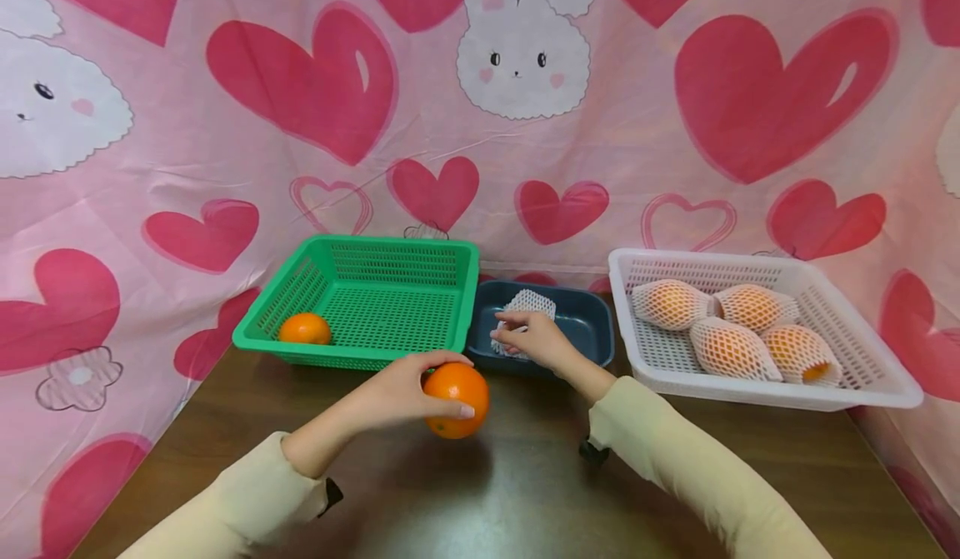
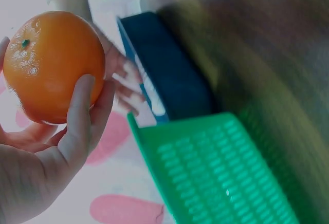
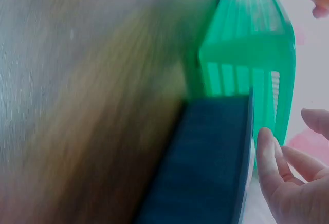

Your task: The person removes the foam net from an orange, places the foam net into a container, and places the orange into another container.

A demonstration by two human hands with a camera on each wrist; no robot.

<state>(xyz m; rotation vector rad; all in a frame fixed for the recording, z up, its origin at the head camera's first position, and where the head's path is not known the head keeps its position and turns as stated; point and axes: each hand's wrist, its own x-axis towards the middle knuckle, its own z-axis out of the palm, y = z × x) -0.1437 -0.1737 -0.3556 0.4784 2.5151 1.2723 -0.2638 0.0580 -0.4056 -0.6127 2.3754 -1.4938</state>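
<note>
My left hand (image 1: 401, 392) grips a bare orange (image 1: 459, 401) above the table, thumb on the near side and fingers over the top. In the left wrist view the orange (image 2: 54, 67) shows its small green stem mark. My right hand (image 1: 536, 338) is over the dark blue tray (image 1: 588, 326), fingers loosely bent and apart. White foam net (image 1: 531, 302) lies in that tray, partly hidden behind this hand. In the right wrist view nothing shows between the thumb and fingers (image 3: 267, 157).
Left of the tray stands a green basket (image 1: 468, 292) with one bare orange (image 1: 304, 328) in its near left corner. A white basket (image 1: 885, 367) at the right holds several fruits in foam nets (image 1: 731, 349). Behind hangs a pink cloth (image 1: 637, 142); beneath is a brown wooden table (image 1: 540, 476).
</note>
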